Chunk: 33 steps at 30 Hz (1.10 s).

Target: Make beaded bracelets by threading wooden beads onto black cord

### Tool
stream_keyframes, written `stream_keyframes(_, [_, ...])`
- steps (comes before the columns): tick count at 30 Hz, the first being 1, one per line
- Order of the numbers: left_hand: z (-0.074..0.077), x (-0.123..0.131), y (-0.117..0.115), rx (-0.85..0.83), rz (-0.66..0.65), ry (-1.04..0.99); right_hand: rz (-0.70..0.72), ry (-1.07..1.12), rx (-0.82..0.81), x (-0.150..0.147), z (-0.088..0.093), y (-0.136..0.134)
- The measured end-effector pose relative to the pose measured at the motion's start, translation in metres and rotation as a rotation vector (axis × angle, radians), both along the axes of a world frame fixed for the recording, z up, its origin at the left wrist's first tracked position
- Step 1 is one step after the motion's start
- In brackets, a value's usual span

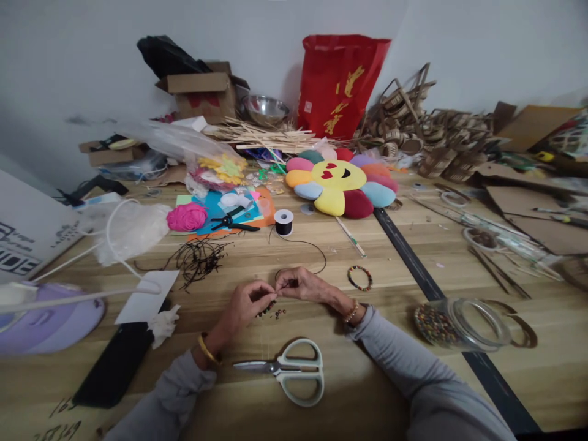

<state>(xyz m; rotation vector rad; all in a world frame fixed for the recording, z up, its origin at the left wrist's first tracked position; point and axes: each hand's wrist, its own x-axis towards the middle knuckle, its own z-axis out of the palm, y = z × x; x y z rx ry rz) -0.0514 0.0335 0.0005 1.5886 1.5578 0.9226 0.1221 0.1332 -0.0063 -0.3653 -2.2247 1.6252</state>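
Observation:
My left hand and my right hand meet fingertip to fingertip over the wooden table. Both are pinched around a thin dark cord, which loops back toward a white spool of black cord. Just below my left fingertips hangs or lies a short row of small beads, partly hidden. A few loose beads rest on the table beside it. White-handled scissors lie nearer to me, blades pointing left. To the right of my right hand is a beaded bracelet.
A jar of beads lies tipped at the right. Left are tangled black cords, a black phone and white paper. Behind are a flower cushion, pliers, a red bag and stacked baskets.

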Motion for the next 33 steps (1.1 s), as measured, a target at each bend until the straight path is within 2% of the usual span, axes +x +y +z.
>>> stream_keyframes(4, [0.004, -0.001, 0.004, -0.109, 0.000, -0.202, -0.028, -0.020, 0.075, 0.001, 0.006, -0.004])
stream_keyframes(7, [0.007, -0.002, 0.007, -0.162, -0.018, -0.282, -0.051, -0.082, 0.183, 0.004, 0.015, -0.004])
stream_keyframes(13, [0.005, 0.002, 0.009, -0.096, -0.061, -0.217, -0.020, -0.148, 0.533, 0.009, 0.032, -0.005])
stream_keyframes(16, [0.005, 0.006, 0.009, -0.072, -0.038, -0.155, 0.010, -0.159, 0.617, 0.010, 0.036, -0.005])
stream_keyframes(18, [0.005, 0.007, 0.009, -0.086, -0.045, -0.178, 0.002, -0.171, 0.611, 0.012, 0.038, -0.005])
stream_keyframes(23, [0.000, 0.005, 0.009, -0.114, -0.064, -0.308, -0.020, -0.201, 0.464, 0.013, 0.043, -0.005])
stream_keyframes(29, [-0.002, -0.001, 0.007, -0.120, -0.085, -0.379, -0.037, -0.204, 0.270, 0.011, 0.036, -0.005])
stream_keyframes(33, [0.000, -0.004, 0.005, -0.124, -0.032, -0.417, -0.056, -0.222, 0.300, 0.010, 0.032, -0.005])
